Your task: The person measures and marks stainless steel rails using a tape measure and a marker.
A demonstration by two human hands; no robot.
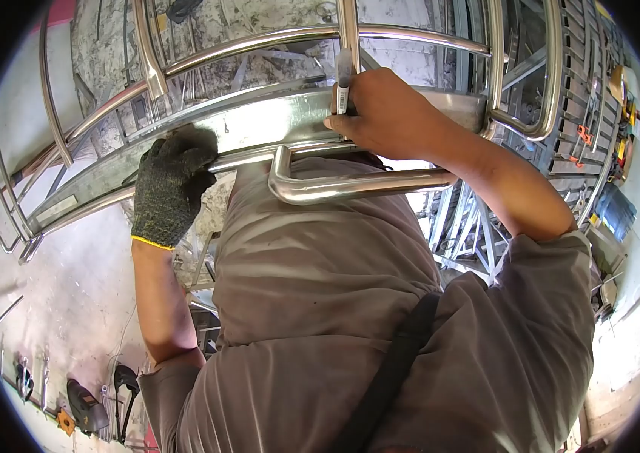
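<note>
My right hand [373, 113], bare, is closed around a marker pen [343, 79] with a grey upper part and a printed white label. The pen stands nearly upright beside a vertical steel tube of the frame, and its lower tip is hidden from me. My left hand [172, 177] wears a dark knitted glove with a yellow cuff edge. Its fingers wrap over a shiny steel tube [244, 158] at the near side of the frame. A wide flat metal bar [259, 119] runs across just beyond both hands.
Polished bent tubes form a railing frame [259, 44] across my front, with a bent loop [365, 187] against my body. Metal lengths lie below and to the right. A blue container [614, 211] stands at the right, and a dark shoe [87, 406] lies at lower left.
</note>
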